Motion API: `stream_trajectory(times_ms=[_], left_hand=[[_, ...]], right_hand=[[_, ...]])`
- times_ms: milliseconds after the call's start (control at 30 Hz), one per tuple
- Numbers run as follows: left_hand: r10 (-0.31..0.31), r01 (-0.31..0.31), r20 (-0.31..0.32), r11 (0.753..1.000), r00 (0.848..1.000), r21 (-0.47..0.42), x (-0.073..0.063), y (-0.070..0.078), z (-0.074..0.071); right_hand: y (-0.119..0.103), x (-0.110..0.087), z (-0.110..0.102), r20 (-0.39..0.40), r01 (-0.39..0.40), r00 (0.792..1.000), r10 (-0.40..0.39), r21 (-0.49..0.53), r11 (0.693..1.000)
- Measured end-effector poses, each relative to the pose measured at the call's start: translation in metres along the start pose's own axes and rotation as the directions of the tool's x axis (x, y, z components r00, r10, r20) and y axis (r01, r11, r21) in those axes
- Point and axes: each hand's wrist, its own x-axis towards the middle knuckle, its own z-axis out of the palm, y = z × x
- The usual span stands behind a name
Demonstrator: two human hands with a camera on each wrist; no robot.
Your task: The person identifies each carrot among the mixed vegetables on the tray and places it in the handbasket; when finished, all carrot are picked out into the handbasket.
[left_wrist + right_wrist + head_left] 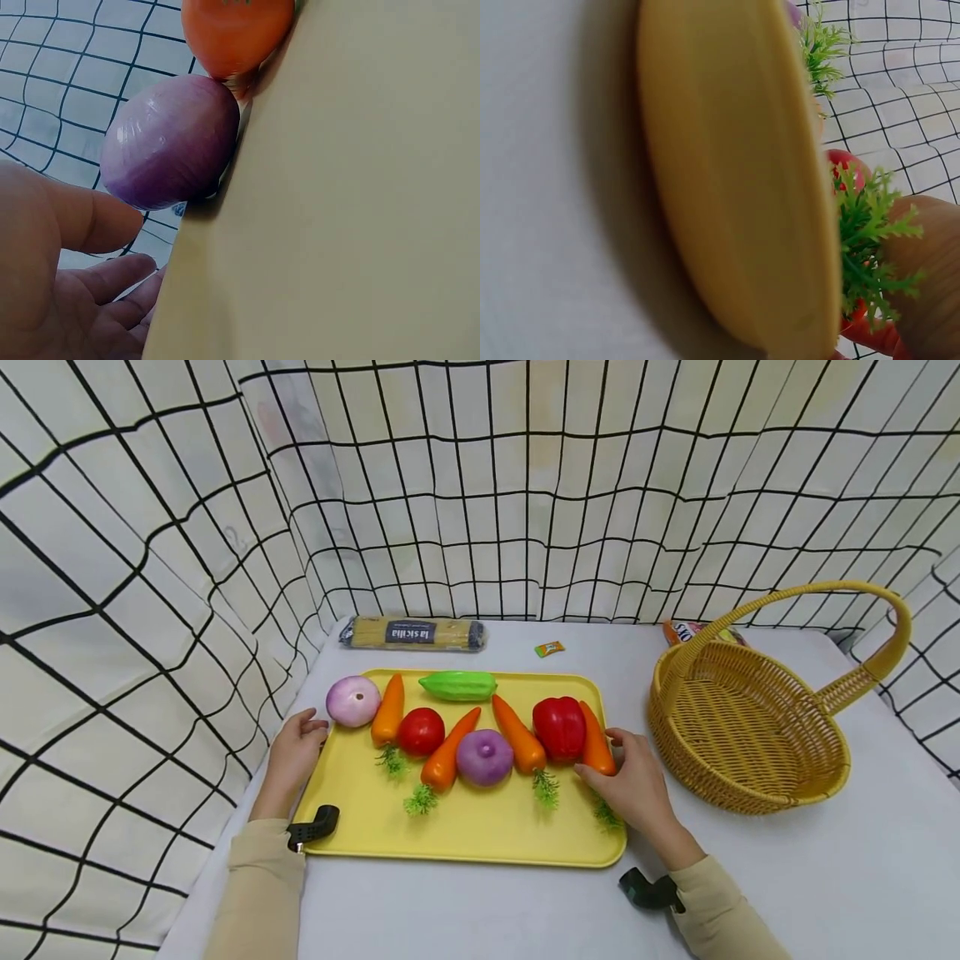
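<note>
A yellow tray (525,835) holds several orange carrots, a red tomato (421,732), a red bell pepper (559,728), a purple onion (485,758) and a green vegetable (457,685). At the tray's right side, my right hand (633,785) pinches the rightmost carrot (596,739) between thumb and fingers; its leafy top (866,247) shows in the right wrist view. My left hand (296,756) is beside the tray's left edge, its fingers loosely bent with nothing in them. Just past its fingertips lies a paler purple onion (172,142) at the tray's upper left corner.
To the right stands a wicker basket (750,793) with a high handle. Behind it lies a colourful packet (686,631). A pasta pack (412,633) and a small wrapped sweet (549,648) lie beyond the tray. Black-gridded white cloth (525,527) walls the table's back and sides.
</note>
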Motion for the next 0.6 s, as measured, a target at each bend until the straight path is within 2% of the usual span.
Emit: stream_trajectory(times_ms=[400,600], left_hand=[[0.021,-0.021,0.002,1.0,1.0,-0.002,-0.0005,-0.0024,0.0006],[0.014,-0.014,0.006,1.0,1.0,-0.01,-0.001,-0.0008,0.0006]], right_hand=[[-0.0052,-0.0021,-0.0012,-0.071,0.013,0.997,-0.014,-0.017,1.0],[-0.0041,-0.0023,-0.0001,-0.068,0.012,0.998,-0.015,-0.037,0.999]])
